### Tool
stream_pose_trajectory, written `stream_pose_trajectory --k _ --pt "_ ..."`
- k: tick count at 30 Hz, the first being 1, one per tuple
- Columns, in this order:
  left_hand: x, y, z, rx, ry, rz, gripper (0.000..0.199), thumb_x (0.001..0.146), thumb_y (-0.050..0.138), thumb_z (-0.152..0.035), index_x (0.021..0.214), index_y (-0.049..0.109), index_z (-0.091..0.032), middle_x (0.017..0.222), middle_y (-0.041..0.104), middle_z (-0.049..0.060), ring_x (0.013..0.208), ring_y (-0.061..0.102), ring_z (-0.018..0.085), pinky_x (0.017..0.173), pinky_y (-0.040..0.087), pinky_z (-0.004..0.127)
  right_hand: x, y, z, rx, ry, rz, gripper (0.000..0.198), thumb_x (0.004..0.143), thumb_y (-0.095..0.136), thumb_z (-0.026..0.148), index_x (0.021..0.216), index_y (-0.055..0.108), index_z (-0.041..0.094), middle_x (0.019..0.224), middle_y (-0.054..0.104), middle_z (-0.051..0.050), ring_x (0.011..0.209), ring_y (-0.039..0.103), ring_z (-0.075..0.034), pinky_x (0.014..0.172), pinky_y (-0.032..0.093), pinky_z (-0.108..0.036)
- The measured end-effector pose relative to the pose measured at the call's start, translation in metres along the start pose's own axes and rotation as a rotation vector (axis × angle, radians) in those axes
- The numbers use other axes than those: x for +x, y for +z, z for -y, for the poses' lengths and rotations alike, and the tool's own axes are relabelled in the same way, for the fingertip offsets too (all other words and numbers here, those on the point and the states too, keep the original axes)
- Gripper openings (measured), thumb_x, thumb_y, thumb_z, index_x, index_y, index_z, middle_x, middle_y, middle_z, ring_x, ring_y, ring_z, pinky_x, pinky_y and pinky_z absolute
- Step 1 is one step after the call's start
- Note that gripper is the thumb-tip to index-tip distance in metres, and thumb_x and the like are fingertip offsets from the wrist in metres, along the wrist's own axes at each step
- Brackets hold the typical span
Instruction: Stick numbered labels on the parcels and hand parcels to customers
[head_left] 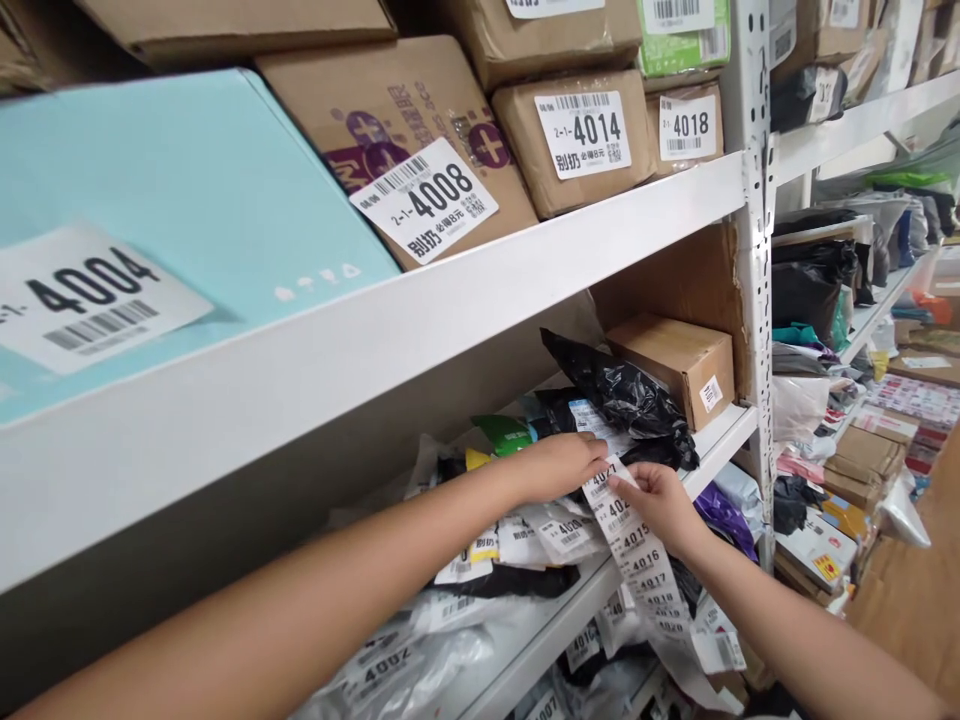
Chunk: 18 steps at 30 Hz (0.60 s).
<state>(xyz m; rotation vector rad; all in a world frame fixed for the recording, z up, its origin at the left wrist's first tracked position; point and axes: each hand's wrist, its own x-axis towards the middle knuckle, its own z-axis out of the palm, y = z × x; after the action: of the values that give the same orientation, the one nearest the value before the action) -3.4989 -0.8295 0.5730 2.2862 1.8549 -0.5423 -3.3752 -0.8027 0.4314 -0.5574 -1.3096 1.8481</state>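
Observation:
A long strip of printed number labels [643, 570] hangs down over the front edge of the middle shelf. My right hand [660, 502] pinches it near the top between thumb and fingers. At the strip's upper end my left hand [566, 466] has its fingers closed on the label paper, the fingertips partly hidden. Just behind both hands lies a shiny black plastic parcel bag [626, 390]. Labelled parcel bags [559, 528], one marked 4020, lie beneath my left wrist.
Labelled cartons fill the upper shelf, among them a light blue box [187, 190] and a brown box [577, 135] marked 4014. A small carton [686, 365] sits behind the hands, near a perforated white post [756, 300]. More parcels occupy shelves on the right.

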Motion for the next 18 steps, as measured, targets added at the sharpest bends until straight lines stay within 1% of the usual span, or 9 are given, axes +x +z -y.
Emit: stream_pose_trajectory --k 2,5,8,10,12,14,16,17,18 --pt "0.002 0.002 -0.005 0.125 0.0 -0.015 0.028 0.097 0.036 -0.028 0.097 0.061 -0.016 0.099 0.066 0.012 0.087 0.064 0.026 0.073 0.043 0.032 -0.002 0.001 0.0 0.015 0.011 -0.021 0.06 0.053 0.075 0.075 0.057 0.048 0.022 0.049 0.041 0.006 0.048 0.031 -0.008 0.047 0.025 -0.024" --pt "0.004 0.004 -0.013 0.231 0.01 0.008 0.027 0.095 0.038 -0.022 0.107 0.062 -0.015 0.099 0.069 0.013 0.086 0.066 0.027 0.071 0.045 0.031 -0.004 0.001 0.001 0.008 -0.018 -0.156 0.066 0.057 0.071 0.077 0.05 0.033 0.023 0.046 0.03 0.008 0.047 0.024 -0.007 0.045 0.019 -0.024" --pt "0.006 0.006 -0.019 0.315 -0.029 0.028 0.031 0.091 0.041 -0.014 0.116 0.059 -0.012 0.102 0.069 0.016 0.088 0.068 0.028 0.072 0.048 0.033 -0.009 -0.005 0.002 0.047 0.055 -0.016 0.061 0.049 0.078 0.073 0.055 0.046 0.022 0.048 0.04 0.007 0.047 0.032 -0.008 0.046 0.024 -0.024" --pt "0.006 0.008 -0.021 0.371 -0.035 0.045 0.034 0.087 0.04 -0.008 0.115 0.059 -0.008 0.105 0.069 0.019 0.09 0.068 0.031 0.073 0.051 0.036 -0.015 -0.013 0.001 0.037 0.082 0.026 0.062 0.045 0.081 0.073 0.057 0.05 0.021 0.048 0.044 0.006 0.046 0.035 -0.008 0.046 0.025 -0.024" --pt "0.005 0.011 -0.021 0.428 0.019 0.068 0.032 0.086 0.038 -0.005 0.105 0.063 -0.008 0.109 0.068 0.021 0.095 0.067 0.033 0.074 0.052 0.039 -0.025 -0.023 -0.001 0.015 0.051 -0.023 0.066 0.051 0.078 0.075 0.05 0.038 0.022 0.045 0.033 0.008 0.045 0.026 -0.006 0.046 0.02 -0.024" --pt "0.004 0.012 -0.019 0.435 0.04 0.076 0.028 0.088 0.039 -0.009 0.099 0.065 -0.009 0.109 0.068 0.021 0.098 0.066 0.034 0.076 0.052 0.039 -0.035 -0.033 -0.004 0.002 0.014 0.002 0.072 0.059 0.075 0.074 0.047 0.026 0.023 0.044 0.023 0.01 0.046 0.018 -0.005 0.046 0.016 -0.025" --pt "0.002 0.011 -0.015 0.317 -0.079 0.04 0.029 0.092 0.044 -0.02 0.112 0.061 -0.009 0.106 0.069 0.02 0.098 0.067 0.032 0.079 0.052 0.037 -0.045 -0.043 -0.006 -0.001 0.015 0.116 0.071 0.061 0.076 0.07 0.048 0.026 0.023 0.045 0.024 0.01 0.046 0.016 -0.005 0.045 0.016 -0.025" --pt "0.001 0.008 -0.013 0.215 -0.169 0.012 0.038 0.091 0.049 -0.028 0.123 0.054 -0.009 0.106 0.069 0.019 0.098 0.068 0.031 0.08 0.053 0.036 -0.048 -0.048 -0.006 -0.008 0.02 0.161 0.069 0.06 0.078 0.068 0.049 0.028 0.022 0.045 0.027 0.009 0.046 0.017 -0.005 0.045 0.016 -0.024" --pt "0.0 0.005 -0.011 0.108 -0.262 -0.036 0.056 0.087 0.057 -0.035 0.134 0.044 -0.008 0.108 0.069 0.019 0.099 0.068 0.03 0.081 0.053 0.036 -0.051 -0.052 -0.005 -0.012 0.021 0.18 0.067 0.059 0.08 0.067 0.05 0.031 0.022 0.045 0.03 0.009 0.045 0.019 -0.005 0.045 0.016 -0.024"
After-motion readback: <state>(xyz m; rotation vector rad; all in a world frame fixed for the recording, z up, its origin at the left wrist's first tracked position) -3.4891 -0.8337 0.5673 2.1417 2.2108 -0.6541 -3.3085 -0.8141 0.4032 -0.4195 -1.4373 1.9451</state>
